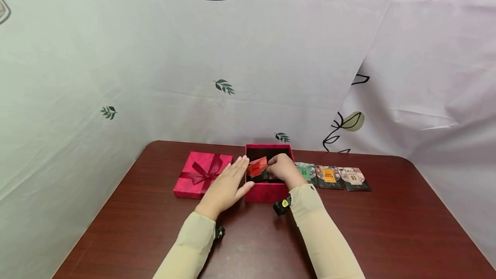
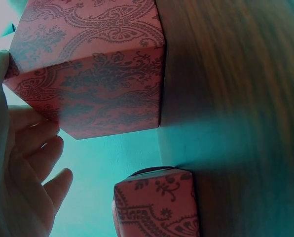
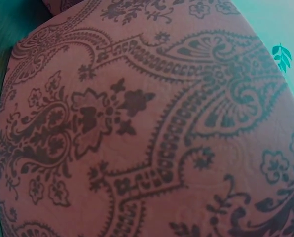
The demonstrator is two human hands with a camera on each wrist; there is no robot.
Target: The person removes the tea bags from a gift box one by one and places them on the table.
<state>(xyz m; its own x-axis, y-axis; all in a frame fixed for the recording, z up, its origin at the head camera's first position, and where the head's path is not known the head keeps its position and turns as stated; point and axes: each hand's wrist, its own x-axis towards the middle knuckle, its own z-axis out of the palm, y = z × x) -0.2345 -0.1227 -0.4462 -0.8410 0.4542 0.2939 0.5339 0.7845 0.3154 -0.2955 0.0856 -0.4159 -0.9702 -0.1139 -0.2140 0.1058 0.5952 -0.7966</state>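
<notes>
R hand (image 1: pixel 282 170) fingers hidden behind red packet (image 1: pixel 257 167) in box (image 1: pixel 267 191).

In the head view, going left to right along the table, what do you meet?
Red lid with bow → left hand → red packet → right hand → green packet → orange packet → beige packet.

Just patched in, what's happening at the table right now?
A person is working at an open red box on a dark wooden table. The right hand holds a red packet over the box's opening, while the left hand rests flat against the box's left side. The box's lid, with a ribbon bow, lies to the left. Three more packets lie in a row to the right of the box.
</notes>
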